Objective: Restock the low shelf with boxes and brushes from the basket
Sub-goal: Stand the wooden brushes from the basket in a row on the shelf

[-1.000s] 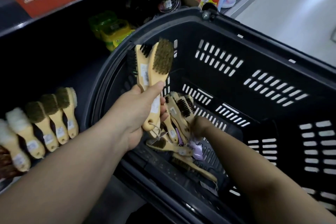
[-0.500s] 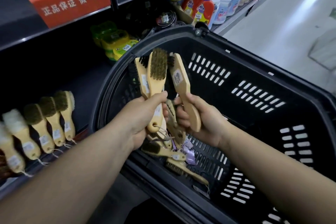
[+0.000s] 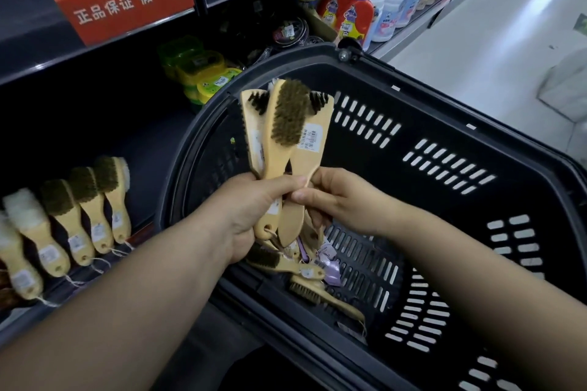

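Left hand [image 3: 254, 216] curls tight round the handles of a brush bunch [image 3: 286, 117], bristle heads fanned out above the fist. Right hand [image 3: 343, 200] is just right of that fist, thumb and fingers pinching the handle of the rightmost brush [image 3: 314, 149], which is pressed against the bunch. Both grips are held over the black basket [image 3: 397, 168]. Loose brushes [image 3: 286, 263] lie on the basket floor directly below the fists. Left of the grip, a row of shelf brushes [image 3: 92, 216] lies on the low shelf [image 3: 152, 149], handles toward the person.
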{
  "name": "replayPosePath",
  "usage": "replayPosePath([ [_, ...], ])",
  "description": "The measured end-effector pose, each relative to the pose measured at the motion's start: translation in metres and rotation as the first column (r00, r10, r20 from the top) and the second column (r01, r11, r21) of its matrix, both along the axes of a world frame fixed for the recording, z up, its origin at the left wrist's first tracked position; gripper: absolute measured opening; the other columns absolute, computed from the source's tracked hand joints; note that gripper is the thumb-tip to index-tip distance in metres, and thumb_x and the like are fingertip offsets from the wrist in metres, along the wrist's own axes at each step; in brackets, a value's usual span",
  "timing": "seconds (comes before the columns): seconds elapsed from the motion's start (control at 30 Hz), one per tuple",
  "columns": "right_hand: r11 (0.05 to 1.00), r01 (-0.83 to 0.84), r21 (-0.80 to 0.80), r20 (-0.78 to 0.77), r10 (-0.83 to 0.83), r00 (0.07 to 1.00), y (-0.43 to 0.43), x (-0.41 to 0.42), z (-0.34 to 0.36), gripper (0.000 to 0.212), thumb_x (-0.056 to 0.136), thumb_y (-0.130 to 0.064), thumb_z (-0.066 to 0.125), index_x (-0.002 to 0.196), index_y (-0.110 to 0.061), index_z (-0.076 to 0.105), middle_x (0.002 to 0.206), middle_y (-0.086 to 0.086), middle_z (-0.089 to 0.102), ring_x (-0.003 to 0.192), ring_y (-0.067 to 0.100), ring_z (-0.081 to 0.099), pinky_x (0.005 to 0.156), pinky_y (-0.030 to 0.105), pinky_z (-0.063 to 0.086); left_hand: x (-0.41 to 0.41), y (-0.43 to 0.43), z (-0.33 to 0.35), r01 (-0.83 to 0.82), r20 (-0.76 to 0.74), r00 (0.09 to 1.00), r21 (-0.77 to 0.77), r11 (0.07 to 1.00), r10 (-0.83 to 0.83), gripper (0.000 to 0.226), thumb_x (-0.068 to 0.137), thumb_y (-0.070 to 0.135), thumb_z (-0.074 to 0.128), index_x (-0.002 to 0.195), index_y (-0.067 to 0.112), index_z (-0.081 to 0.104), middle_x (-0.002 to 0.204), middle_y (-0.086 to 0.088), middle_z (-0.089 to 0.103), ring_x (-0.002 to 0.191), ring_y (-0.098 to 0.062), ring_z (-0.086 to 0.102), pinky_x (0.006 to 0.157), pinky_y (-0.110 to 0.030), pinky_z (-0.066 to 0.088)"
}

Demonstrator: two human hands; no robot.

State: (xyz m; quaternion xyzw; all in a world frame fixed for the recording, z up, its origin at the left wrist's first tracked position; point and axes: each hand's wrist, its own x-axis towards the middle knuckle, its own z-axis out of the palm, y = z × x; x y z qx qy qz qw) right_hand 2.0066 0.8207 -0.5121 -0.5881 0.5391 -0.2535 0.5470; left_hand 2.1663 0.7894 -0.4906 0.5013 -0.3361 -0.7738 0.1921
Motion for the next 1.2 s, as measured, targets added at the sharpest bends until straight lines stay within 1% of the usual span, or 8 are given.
replayPosePath([
  [0.2,0.981,0.035,0.19,0.127,-0.059,0.99,-0.031,-0.032,-0.036,0.017,0.082,-0.043,0.062,0.08,-0.026,0.065,0.079,-0.004,0.067,0.074,0.01,0.062,0.072,0.024,0.052,-0.004,-0.006,-0.008,-0.193,0.035,0.98,-0.102,0.976,0.198,0.013,0.08,0.013,0.07,0.092,0.013,0.068,0.079,-0.006,0.075,0.07,-0.017,0.072,0.061,-0.03,0.056],
  [0.33,0.92,0.254,0.298,-0.473,-0.089,0.877,-0.038,-0.024,-0.131,0.013,0.091,-0.038,0.054,0.093,-0.024,0.055,0.084,-0.003,0.058,0.076,0.012,0.057,0.063,0.024,0.044,-0.005,-0.01,-0.012,-0.213,0.014,0.976,-0.1,0.972,0.215,0.007,0.083,0.01,0.066,0.082,0.016,0.066,0.079,-0.005,0.075,0.071,-0.013,0.072,0.067,-0.031,0.056],
  [0.47,0.831,0.394,0.392,-0.592,-0.1,0.8,-0.012,0.002,-0.203,0.031,0.097,-0.029,0.041,0.122,-0.013,0.049,0.106,0.01,0.062,0.092,0.025,0.06,0.075,0.033,0.048,-0.008,-0.013,-0.014,-0.204,-0.008,0.979,-0.109,0.973,0.204,0.013,0.083,0.007,0.066,0.075,0.017,0.067,0.079,-0.005,0.075,0.068,-0.012,0.071,0.059,-0.028,0.056],
  [0.57,0.871,0.306,0.385,-0.667,0.033,0.744,-0.006,-0.009,-0.2,0.022,0.095,-0.026,0.045,0.108,-0.011,0.055,0.101,0.003,0.06,0.092,0.023,0.058,0.084,0.033,0.046,-0.011,-0.015,-0.015,-0.168,-0.032,0.986,-0.091,0.982,0.166,0.012,0.084,0.006,0.064,0.079,0.016,0.068,0.077,-0.004,0.075,0.068,-0.01,0.071,0.055,-0.025,0.057],
  [0.63,0.87,0.247,0.428,-0.622,0.085,0.779,-0.006,-0.023,-0.176,0.018,0.095,-0.023,0.045,0.101,-0.01,0.056,0.092,0.002,0.055,0.088,0.021,0.058,0.074,0.029,0.046,-0.015,-0.016,-0.015,-0.118,-0.022,0.993,-0.11,0.987,0.116,0.014,0.083,0.006,0.065,0.074,0.014,0.071,0.079,-0.004,0.075,0.07,-0.011,0.071,0.058,-0.026,0.057],
  [0.73,0.738,0.37,0.564,-0.22,-0.298,0.929,-0.002,-0.036,-0.12,0.01,0.096,-0.011,0.047,0.097,-0.008,0.056,0.088,0.006,0.06,0.076,0.017,0.06,0.062,0.023,0.054,-0.023,-0.022,-0.012,-0.084,-0.03,0.996,-0.137,0.987,0.081,0.011,0.083,0.005,0.065,0.083,0.015,0.065,0.08,-0.004,0.075,0.071,-0.011,0.071,0.058,-0.025,0.057],
  [0.9,0.802,0.428,0.417,0.27,-0.558,0.784,0.024,-0.038,-0.023,0.015,0.094,-0.016,0.052,0.102,-0.018,0.064,0.088,0.003,0.068,0.084,0.019,0.058,0.076,0.029,0.051,-0.034,-0.028,-0.004,-0.127,-0.128,0.985,-0.103,0.987,0.114,0.012,0.088,0.005,0.059,0.095,0.014,0.065,0.08,0.0,0.075,0.081,-0.011,0.069,0.07,-0.031,0.055],
  [1.2,0.899,0.437,-0.018,0.033,-0.436,0.899,0.045,0.029,0.07,0.021,0.096,-0.032,0.047,0.102,-0.017,0.061,0.09,0.008,0.068,0.083,0.022,0.064,0.083,0.046,0.051,-0.005,-0.005,0.038,-0.157,-0.335,0.931,-0.005,0.988,0.147,0.035,0.082,0.013,0.064,0.116,0.009,0.06,0.104,-0.017,0.071,0.086,-0.028,0.07,0.066,-0.04,0.059],
])
